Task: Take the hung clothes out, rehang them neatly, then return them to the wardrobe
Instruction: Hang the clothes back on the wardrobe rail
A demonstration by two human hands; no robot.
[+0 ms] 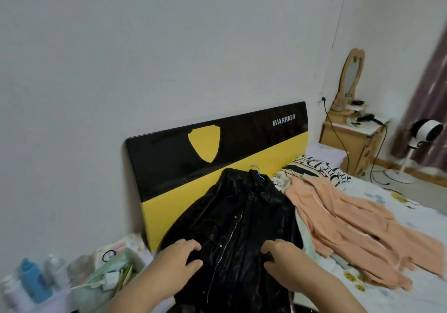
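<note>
A shiny black jacket (239, 218) lies front-up on the bed, its collar towards the headboard. A blue hanger hook (255, 168) sticks out at the collar. My left hand (180, 256) grips the jacket's left front panel, thumb and fingers pinching the fabric. My right hand (281, 254) grips the right front panel the same way. A zip and snap buttons run between my hands. To the right, a peach-coloured garment (348, 223) is spread across the bed. No wardrobe is in view.
The black and yellow headboard (169, 165) stands against the wall. A cluttered bedside surface with bottles (33, 281) sits at the lower left. A patterned pillow (319, 170), a wooden dresser with mirror (350, 138) and a white fan (427, 133) lie to the right.
</note>
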